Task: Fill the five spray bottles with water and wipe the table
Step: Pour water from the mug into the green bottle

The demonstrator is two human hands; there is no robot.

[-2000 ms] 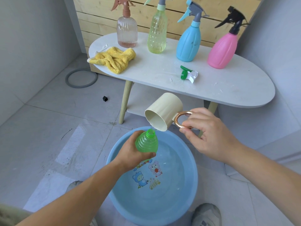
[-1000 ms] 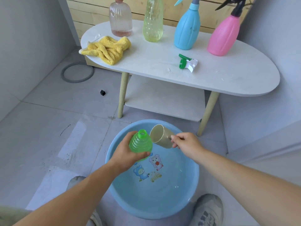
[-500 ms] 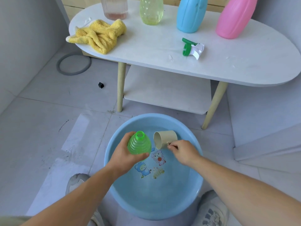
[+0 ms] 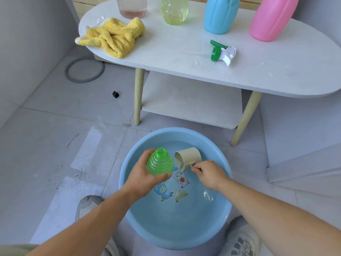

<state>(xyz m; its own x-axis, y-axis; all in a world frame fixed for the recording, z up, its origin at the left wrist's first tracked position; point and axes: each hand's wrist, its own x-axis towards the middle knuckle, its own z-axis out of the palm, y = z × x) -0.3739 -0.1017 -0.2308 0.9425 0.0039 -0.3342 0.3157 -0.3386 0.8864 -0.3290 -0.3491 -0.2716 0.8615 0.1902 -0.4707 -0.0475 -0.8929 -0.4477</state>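
My left hand [image 4: 142, 173] grips an uncapped green bottle [image 4: 160, 162] upright over the blue basin [image 4: 127, 207] of water on the floor. My right hand [image 4: 208, 172] holds a cream cup [image 4: 187, 157] by its metal ring handle, tipped on its side just right of the bottle, mouth facing left. The green-and-white spray head [image 4: 222, 52] lies on the white table [image 4: 184, 58]. A clear pinkish bottle [image 4: 132, 7], a pale green bottle [image 4: 174, 10], a blue bottle [image 4: 220, 14] and a pink bottle [image 4: 271, 19] stand along the table's back. The yellow cloth [image 4: 112, 38] lies crumpled at its left end.
The table has pale wooden legs [image 4: 138, 97] and a lower shelf [image 4: 191, 102]. A grey ring [image 4: 84, 70] and a small black cube [image 4: 115, 94] lie on the tiled floor to the left. My shoes [image 4: 241, 237] flank the basin. Grey walls close in left and right.
The cup was raised and pouring into the bottle's neck two seconds ago; my right hand has since lowered it into the basin beside the bottle. My view has tilted downward.
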